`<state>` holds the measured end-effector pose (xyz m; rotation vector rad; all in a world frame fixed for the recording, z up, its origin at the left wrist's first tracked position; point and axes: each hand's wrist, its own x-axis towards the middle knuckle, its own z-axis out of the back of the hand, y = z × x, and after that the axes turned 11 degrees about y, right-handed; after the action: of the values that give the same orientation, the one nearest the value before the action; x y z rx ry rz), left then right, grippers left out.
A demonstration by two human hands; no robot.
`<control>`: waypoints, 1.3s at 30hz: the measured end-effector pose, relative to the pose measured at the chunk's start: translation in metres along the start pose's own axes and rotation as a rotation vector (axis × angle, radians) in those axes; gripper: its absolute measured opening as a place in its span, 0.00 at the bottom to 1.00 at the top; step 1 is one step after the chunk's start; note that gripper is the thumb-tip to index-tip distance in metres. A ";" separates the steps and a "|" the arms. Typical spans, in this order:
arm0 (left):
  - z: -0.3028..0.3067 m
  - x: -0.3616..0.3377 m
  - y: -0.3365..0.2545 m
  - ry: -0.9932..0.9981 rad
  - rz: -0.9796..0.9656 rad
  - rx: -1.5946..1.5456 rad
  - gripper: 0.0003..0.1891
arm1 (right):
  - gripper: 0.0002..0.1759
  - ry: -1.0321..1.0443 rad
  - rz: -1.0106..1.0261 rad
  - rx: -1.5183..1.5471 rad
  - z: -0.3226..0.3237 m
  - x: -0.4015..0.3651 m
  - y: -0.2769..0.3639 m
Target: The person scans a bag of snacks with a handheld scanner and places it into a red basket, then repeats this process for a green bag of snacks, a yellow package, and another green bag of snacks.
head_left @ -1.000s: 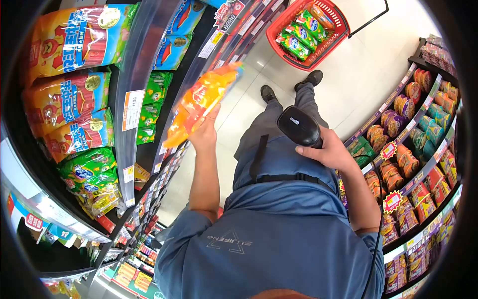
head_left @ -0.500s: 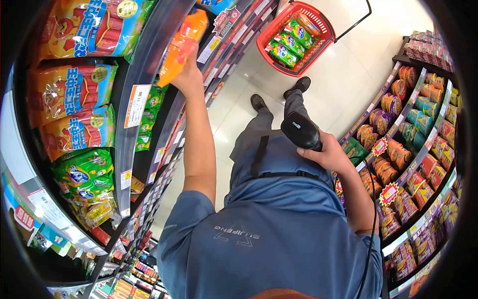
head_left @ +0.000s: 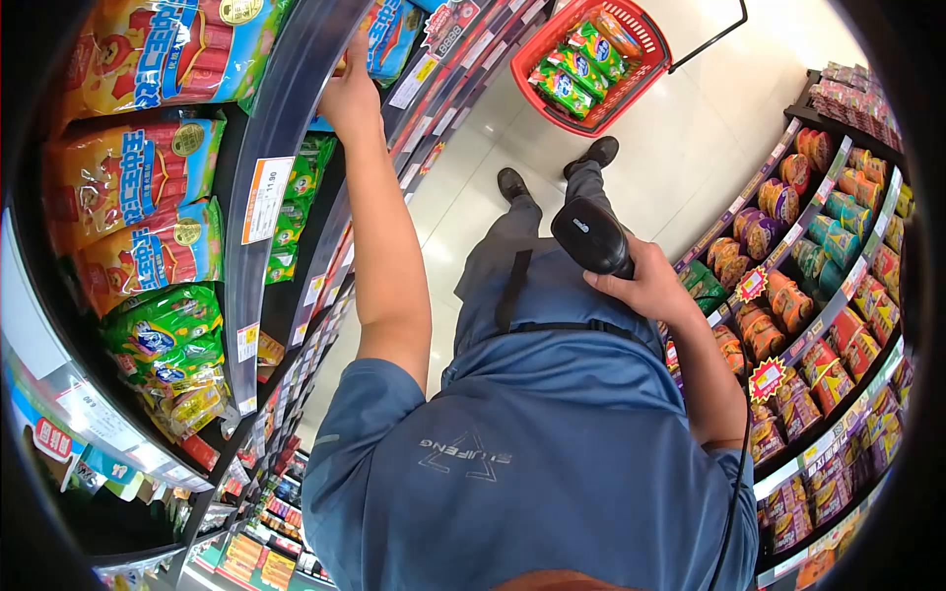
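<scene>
My left hand (head_left: 350, 94) reaches up into the left shelf, its fingers hidden behind the curved shelf rail (head_left: 296, 118). Only a sliver of the orange packet (head_left: 341, 67) shows by the fingers, beside blue snack packets (head_left: 392, 34); whether the hand still grips it I cannot tell. My right hand (head_left: 652, 286) is closed around a black barcode scanner (head_left: 589, 234) held in front of my chest, and its cable (head_left: 741, 473) hangs down my right side.
A red shopping basket (head_left: 652, 84) with green packets stands on the tiled floor ahead of my feet. Sausage packs (head_left: 138, 177) fill the left shelves. Instant-noodle cups (head_left: 788, 295) line the right shelves. The aisle between them is narrow.
My left arm rose and carried the orange packet from mid-air up into the left shelf, where it is now mostly hidden. The scanner hand stayed almost still.
</scene>
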<state>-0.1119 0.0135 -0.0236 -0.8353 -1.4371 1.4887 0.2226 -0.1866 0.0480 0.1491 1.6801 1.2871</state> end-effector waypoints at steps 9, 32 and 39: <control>0.014 -0.020 -0.017 0.018 0.070 0.459 0.21 | 0.27 -0.005 -0.033 0.022 0.005 -0.001 0.000; 0.013 -0.051 -0.016 0.248 0.371 0.971 0.24 | 0.28 -0.005 -0.047 0.204 0.036 -0.007 -0.028; -0.095 -0.131 0.054 0.806 0.534 0.882 0.17 | 0.25 -0.081 -0.192 0.294 0.110 -0.004 -0.089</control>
<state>0.0176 -0.0653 -0.1011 -1.0743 0.0826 1.6440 0.3450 -0.1537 -0.0160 0.2059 1.7607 0.8775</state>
